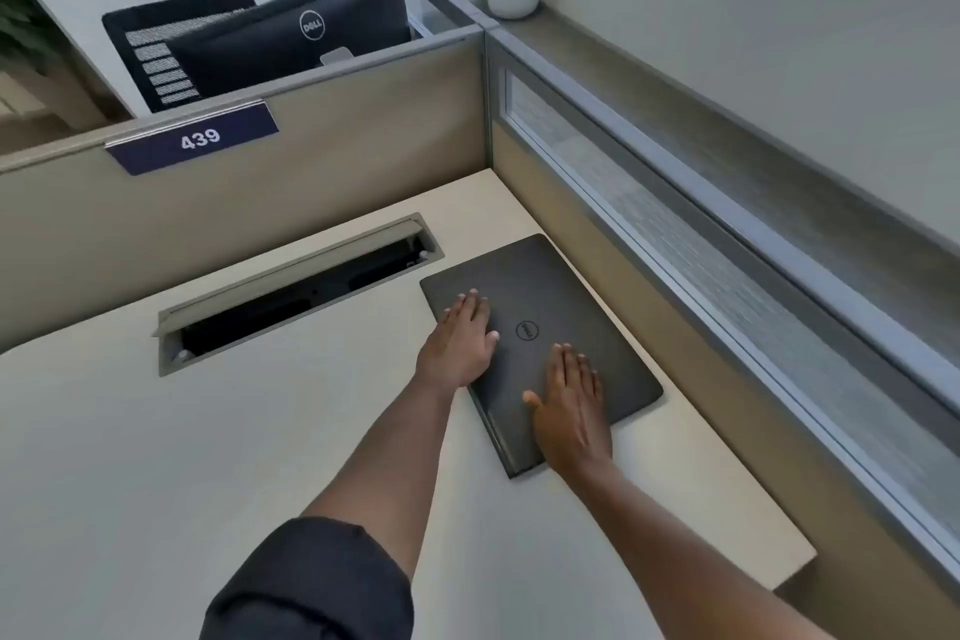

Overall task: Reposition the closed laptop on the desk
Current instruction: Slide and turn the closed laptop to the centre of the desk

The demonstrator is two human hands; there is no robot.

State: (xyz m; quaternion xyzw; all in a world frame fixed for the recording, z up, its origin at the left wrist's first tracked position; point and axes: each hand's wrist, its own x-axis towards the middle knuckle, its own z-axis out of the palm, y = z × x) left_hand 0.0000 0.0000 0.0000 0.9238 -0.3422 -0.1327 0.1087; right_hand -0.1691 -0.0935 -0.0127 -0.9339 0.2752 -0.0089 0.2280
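Palms flat on the lid: left hand point(464, 335) and right hand point(573, 400) lie spread, fingers uncurled, gripping nothing, on the closed laptop point(540, 348). It sits right of centre in the frame, flush on the surface point(218, 431), angled beside the partition point(597, 286). Pressing down like this looks set for a slide, not a lift.

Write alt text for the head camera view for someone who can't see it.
Both hands, left hand and right hand, rest flat, palms down, on a closed dark Dell laptop lying at an angle on a beige cubicle desk near the partition corner. An open cable tray sits to its left, below a sign reading 439.
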